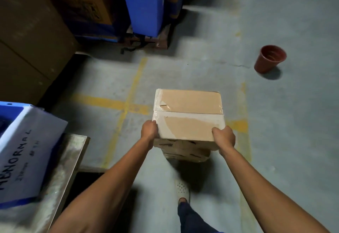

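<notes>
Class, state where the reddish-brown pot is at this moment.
Head view, upper right: the pot sits on the grey floor, beyond and right of the held cardboard box.

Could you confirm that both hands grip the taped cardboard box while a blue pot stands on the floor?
Not quite: the head view shows the pot is reddish-brown, not blue; left hand and right hand do grip the cardboard box.

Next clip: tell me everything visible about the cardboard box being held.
The cardboard box is plain brown, taped shut with clear glossy tape along its middle seam and side edges. Its top faces the camera, roughly level. The left hand grips its near left corner, the right hand its near right corner, above the grey floor. Dark print marks the near side; whether a second box sits beneath is unclear.
</notes>
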`<state>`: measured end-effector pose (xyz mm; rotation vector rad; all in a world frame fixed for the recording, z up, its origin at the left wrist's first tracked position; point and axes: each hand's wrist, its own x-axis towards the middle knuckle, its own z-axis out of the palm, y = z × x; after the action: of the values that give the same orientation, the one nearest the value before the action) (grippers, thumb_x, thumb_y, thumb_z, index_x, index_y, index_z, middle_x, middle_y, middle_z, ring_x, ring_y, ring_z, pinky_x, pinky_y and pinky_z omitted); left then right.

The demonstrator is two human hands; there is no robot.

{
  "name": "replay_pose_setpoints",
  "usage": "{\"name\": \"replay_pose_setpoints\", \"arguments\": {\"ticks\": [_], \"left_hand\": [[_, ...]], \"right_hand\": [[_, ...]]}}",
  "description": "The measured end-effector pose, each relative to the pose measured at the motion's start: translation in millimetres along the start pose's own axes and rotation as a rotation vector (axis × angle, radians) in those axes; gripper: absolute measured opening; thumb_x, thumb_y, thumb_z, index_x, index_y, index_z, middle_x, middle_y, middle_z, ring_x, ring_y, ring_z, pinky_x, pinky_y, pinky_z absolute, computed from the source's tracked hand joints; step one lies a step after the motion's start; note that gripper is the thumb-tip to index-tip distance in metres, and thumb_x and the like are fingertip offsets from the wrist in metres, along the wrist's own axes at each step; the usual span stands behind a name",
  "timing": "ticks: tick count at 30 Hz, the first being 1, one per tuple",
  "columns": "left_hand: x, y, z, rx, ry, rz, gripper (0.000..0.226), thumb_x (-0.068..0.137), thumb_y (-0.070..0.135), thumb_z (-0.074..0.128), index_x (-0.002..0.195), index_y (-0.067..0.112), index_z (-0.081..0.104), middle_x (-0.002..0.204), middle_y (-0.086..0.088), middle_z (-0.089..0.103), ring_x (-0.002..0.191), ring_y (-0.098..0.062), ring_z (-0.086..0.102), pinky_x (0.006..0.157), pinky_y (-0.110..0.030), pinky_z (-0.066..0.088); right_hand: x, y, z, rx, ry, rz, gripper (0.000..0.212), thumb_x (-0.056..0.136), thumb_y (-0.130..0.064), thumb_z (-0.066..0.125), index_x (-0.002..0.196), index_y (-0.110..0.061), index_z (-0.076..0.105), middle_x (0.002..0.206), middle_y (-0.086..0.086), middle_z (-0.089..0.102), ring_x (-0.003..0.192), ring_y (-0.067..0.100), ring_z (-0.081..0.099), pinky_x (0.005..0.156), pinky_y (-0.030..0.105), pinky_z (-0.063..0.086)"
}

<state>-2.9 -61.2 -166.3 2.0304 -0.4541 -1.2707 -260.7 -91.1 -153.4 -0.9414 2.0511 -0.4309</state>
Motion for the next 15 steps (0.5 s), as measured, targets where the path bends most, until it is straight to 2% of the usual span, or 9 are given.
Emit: {"name": "replay_pose_setpoints", "arguments": {"ticks": [3, 5, 8, 11, 13, 15], "left_hand": [[-13.5, 3.1, -12.2, -0.001, -0.006, 0.121, 0.026, 0.082, 0.006, 0.046, 0.098, 0.01, 0.066, 0.093, -0.004, 0.066, 0.081, -0.021, 0.057, 0.064, -0.03, 0.044], [-22.5, 4.6, -25.9, -0.078, 0.03, 0.182, 0.025, 0.086, 0.01, 0.051, 0.105, 0.011, 0.068, 0.097, -0.002, 0.068, 0.087, -0.02, 0.06, 0.07, -0.032, 0.046], [-42.0, 8.8, -55.2, -0.196, 0.156, 0.235, 0.024, 0.1, 0.03, 0.049, 0.105, 0.015, 0.067, 0.097, 0.003, 0.064, 0.088, -0.016, 0.057, 0.078, -0.034, 0.044], [-64.1, -1.1, -96.4, -0.231, 0.289, 0.315, 0.037, 0.1, 0.045, 0.042, 0.094, 0.018, 0.066, 0.1, -0.002, 0.066, 0.091, -0.018, 0.059, 0.081, -0.038, 0.047], [-87.3, -13.3, -126.4, -0.216, 0.384, 0.366, 0.039, 0.102, 0.044, 0.041, 0.082, 0.018, 0.06, 0.092, -0.001, 0.064, 0.087, -0.02, 0.057, 0.076, -0.037, 0.043], [-116.3, -29.0, -157.5, -0.181, 0.502, 0.416, 0.038, 0.105, 0.041, 0.039, 0.086, 0.017, 0.061, 0.091, -0.001, 0.062, 0.089, -0.022, 0.055, 0.076, -0.036, 0.039]], "right_hand": [[-10.8, -5.5, -0.9, 0.041, 0.024, -0.059, 0.026, 0.09, -0.025, 0.06, 0.111, -0.01, 0.058, 0.106, 0.01, 0.065, 0.086, 0.031, 0.058, 0.065, 0.031, 0.043], [-21.2, -14.3, 0.3, 0.064, 0.033, -0.113, 0.026, 0.091, -0.026, 0.059, 0.111, -0.009, 0.057, 0.105, 0.011, 0.065, 0.085, 0.032, 0.058, 0.062, 0.03, 0.039], [-48.0, -33.9, 4.8, 0.105, 0.047, -0.201, 0.027, 0.095, -0.026, 0.058, 0.114, -0.007, 0.056, 0.107, 0.013, 0.061, 0.091, 0.034, 0.056, 0.065, 0.032, 0.035], [-85.5, -50.8, 15.4, 0.203, 0.043, -0.306, 0.048, 0.095, -0.036, 0.06, 0.131, -0.004, 0.056, 0.128, 0.018, 0.062, 0.115, 0.038, 0.056, 0.089, 0.039, 0.041], [-116.0, -56.9, 25.9, 0.256, 0.038, -0.381, 0.066, 0.082, -0.06, 0.054, 0.123, -0.009, 0.062, 0.124, 0.016, 0.066, 0.115, 0.039, 0.058, 0.094, 0.042, 0.044], [-149.2, -60.1, 37.6, 0.299, 0.021, -0.46, 0.066, 0.073, -0.066, 0.048, 0.107, -0.014, 0.067, 0.107, 0.012, 0.071, 0.103, 0.037, 0.061, 0.087, 0.042, 0.047]]}}
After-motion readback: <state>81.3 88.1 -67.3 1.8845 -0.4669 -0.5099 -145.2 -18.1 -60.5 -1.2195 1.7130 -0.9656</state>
